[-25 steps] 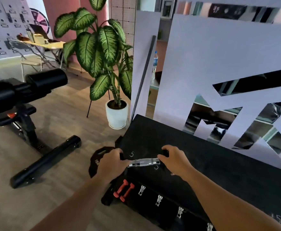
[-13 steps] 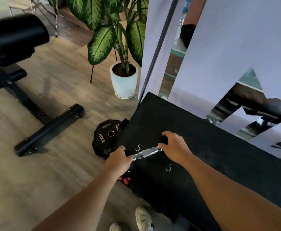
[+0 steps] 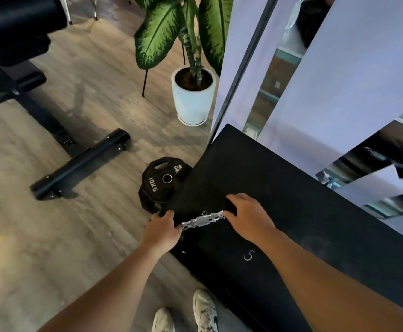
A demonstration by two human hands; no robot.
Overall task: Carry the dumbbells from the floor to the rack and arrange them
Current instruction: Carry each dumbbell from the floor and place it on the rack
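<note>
A dumbbell (image 3: pixel 203 220) with a chrome handle and black ends lies on the left end of the black rack top (image 3: pixel 291 188), beside a painted 5. My left hand (image 3: pixel 162 230) grips its near end at the rack's front edge. My right hand (image 3: pixel 247 215) grips its far end, fingers curled over the black head. Only the handle shows between my hands. A second white 5 (image 3: pixel 248 255) is marked further right on the rack.
A black 10 kg plate (image 3: pixel 161 183) leans on the floor against the rack's left end. A potted plant (image 3: pixel 193 92) stands behind it. A black bench with a floor bar (image 3: pixel 81 164) fills the left. My shoes (image 3: pixel 195 312) are by the rack's front.
The view has tilted down and moved closer to the rack. Both hands stay on the dumbbell, which has shifted slightly toward the rack's left end.
</note>
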